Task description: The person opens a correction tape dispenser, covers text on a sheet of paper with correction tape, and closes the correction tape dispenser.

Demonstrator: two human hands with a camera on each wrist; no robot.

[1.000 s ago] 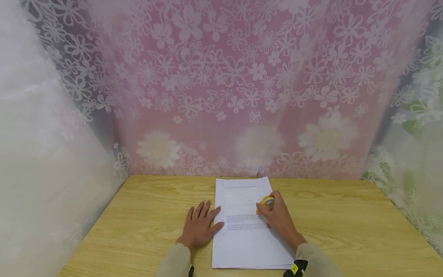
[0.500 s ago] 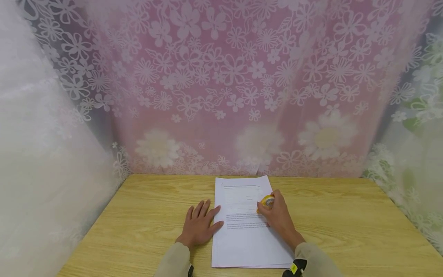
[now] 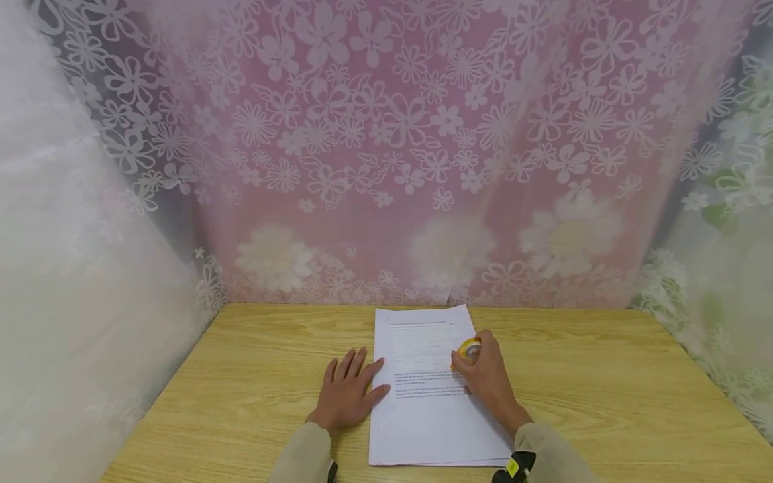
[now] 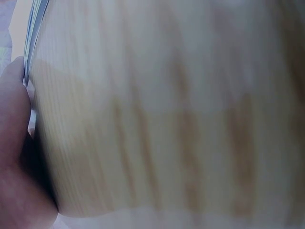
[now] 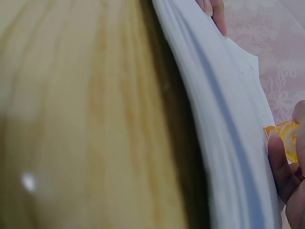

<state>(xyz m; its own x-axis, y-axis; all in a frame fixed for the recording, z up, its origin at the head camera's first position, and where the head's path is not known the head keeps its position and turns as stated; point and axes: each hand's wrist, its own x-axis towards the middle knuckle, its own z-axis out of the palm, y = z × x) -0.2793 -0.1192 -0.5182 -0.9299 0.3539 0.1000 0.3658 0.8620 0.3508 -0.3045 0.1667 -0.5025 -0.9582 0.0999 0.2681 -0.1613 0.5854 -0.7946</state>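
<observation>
A stack of white sheets (image 3: 435, 433) lies on the wooden table, its top page printed with lines of text and paler white strips across the upper part. Flat and spread, my left hand (image 3: 347, 396) rests with thumb and index fingertip on the stack's left edge, the other fingers on the wood. My right hand (image 3: 488, 377) grips a small yellow-orange correction tape dispenser (image 3: 471, 349) between thumb and fingers, its tip down at the page near the right end of the printed lines. Part of the dispenser (image 5: 288, 138) shows in the right wrist view; the fingers cover the rest.
The pale wood table (image 3: 604, 382) extends to both sides of the paper. A pink floral curtain (image 3: 386, 221) hangs along its back edge, with whitish sheeting (image 3: 90, 302) at the left and a floral one (image 3: 725, 288) at the right.
My right hand has slid slightly to the right over the page with the correction tape dispenser. The left hand stays at the paper's left edge.
</observation>
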